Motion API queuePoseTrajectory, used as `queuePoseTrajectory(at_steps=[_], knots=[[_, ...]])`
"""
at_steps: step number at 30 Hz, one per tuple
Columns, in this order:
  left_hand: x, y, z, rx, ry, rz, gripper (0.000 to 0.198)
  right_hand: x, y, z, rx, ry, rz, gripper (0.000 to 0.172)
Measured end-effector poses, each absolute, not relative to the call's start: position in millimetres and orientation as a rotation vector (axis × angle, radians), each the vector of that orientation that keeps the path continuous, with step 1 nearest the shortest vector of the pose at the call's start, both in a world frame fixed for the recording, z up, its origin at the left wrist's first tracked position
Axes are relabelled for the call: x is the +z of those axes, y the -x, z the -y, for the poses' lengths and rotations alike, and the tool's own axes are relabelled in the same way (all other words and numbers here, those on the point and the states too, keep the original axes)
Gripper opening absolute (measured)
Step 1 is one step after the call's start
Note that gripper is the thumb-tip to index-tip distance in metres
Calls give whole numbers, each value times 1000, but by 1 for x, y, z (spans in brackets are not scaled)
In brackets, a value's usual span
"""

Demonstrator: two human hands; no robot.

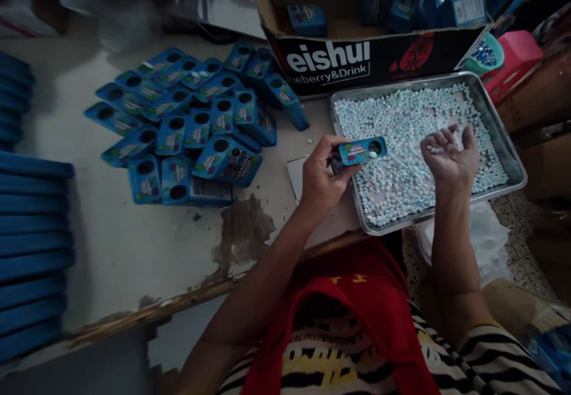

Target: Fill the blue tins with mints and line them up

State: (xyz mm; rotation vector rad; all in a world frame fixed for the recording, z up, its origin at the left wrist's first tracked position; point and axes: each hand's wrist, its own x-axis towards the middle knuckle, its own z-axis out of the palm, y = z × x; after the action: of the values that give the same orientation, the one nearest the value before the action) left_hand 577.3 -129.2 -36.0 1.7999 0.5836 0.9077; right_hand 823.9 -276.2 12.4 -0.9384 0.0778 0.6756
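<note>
My left hand (322,176) grips a small blue candy box (362,150) with a round hole, holding it over the left edge of a metal tray (513,157). The tray is filled with small pale blue and white candies (401,127). My right hand (449,156) hovers palm-up above the candies, its fingers cupped around a few of them. The two hands are a short distance apart, the box's open end pointing toward the right hand.
A heap of several similar blue boxes (187,127) lies on the worn table (125,246) to the left. Stacked blue flats (31,246) sit at the far left. A cardboard carton (370,56) with more boxes stands behind the tray. A pink container (517,56) is at right.
</note>
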Motion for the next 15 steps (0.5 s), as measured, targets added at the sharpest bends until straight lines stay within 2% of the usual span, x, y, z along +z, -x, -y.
queuePoseTrajectory(at_steps=[4,7,12,15], knots=[[-37,-528,106,992,-1717,-735,46,-19,-820,291,614,952,-303,25],[-47,-501,99,958,-1678,-789,46,-27,-800,290,710,984,-378,23],[-71,-492,98,932,-1569,-749,46,-9,-777,283,1029,1111,-83,21],[-76,-485,95,944,-1559,-699,59,7,-764,274,1144,1216,45,19]])
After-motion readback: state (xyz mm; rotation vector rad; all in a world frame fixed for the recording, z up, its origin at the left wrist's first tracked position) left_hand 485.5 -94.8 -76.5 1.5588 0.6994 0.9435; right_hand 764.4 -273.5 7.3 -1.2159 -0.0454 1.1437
